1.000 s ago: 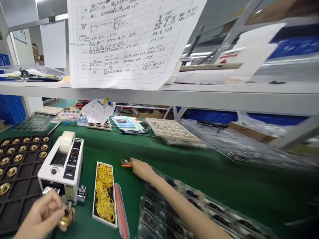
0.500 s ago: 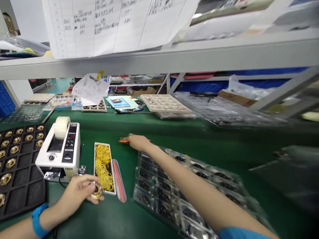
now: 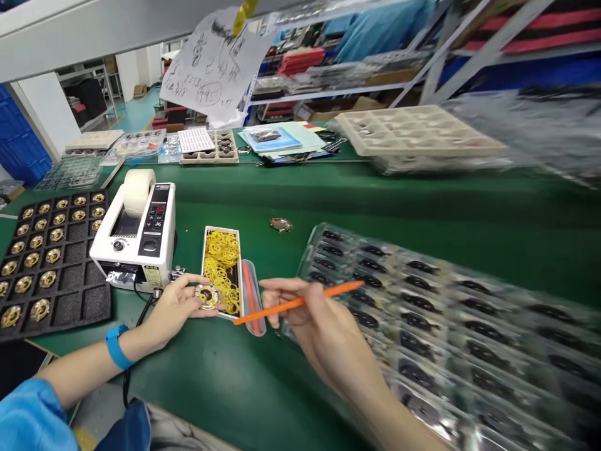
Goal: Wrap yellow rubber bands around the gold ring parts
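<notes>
My left hand [image 3: 181, 305] holds a round gold and silver watch-case-like part [image 3: 207, 296] by its edge between thumb and fingers, over the near corner of a white box [image 3: 237, 250]. Yellow rings [image 3: 220, 254] fill much of that box. In my right hand [image 3: 323, 319] is a thin orange stick [image 3: 300, 302], pinched between thumb and fingers, its pointed end toward the left. Beneath the stick's tip lies a clear oblong case [image 3: 251, 279] with orange sticks inside. Another small metal part [image 3: 280, 224] rests on the green mat behind.
A white tape dispenser [image 3: 162, 219] stands left of the box. Farther left is a black foam tray [image 3: 70, 307] with gold round parts in many compartments. Clear trays of dark parts [image 3: 422, 304] spread across the right. A beige tray [image 3: 422, 125] sits on the back ledge.
My right hand has come back from the far part of the mat toward my left hand, bringing the orange stick. The view has tilted down and shifted; the small metal part behind is now uncovered.
</notes>
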Action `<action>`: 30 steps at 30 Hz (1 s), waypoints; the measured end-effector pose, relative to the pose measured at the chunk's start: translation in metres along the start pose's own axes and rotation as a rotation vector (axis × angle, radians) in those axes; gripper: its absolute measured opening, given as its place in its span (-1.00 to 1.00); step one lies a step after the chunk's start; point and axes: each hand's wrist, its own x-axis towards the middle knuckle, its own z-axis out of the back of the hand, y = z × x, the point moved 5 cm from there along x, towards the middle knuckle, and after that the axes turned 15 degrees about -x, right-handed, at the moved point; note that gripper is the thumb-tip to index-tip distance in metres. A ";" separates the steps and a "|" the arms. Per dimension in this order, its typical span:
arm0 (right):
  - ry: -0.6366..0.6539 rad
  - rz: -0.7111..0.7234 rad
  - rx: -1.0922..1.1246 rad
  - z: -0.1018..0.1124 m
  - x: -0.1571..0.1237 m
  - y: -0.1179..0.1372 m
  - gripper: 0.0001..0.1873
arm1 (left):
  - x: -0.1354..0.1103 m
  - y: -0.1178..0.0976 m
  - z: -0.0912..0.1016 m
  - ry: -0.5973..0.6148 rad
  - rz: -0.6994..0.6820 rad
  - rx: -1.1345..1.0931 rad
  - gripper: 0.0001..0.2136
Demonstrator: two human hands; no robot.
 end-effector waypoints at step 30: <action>0.068 0.762 -0.604 -0.024 -0.035 0.012 -0.78 | -0.015 -0.003 -0.005 0.076 -0.074 -0.111 -0.69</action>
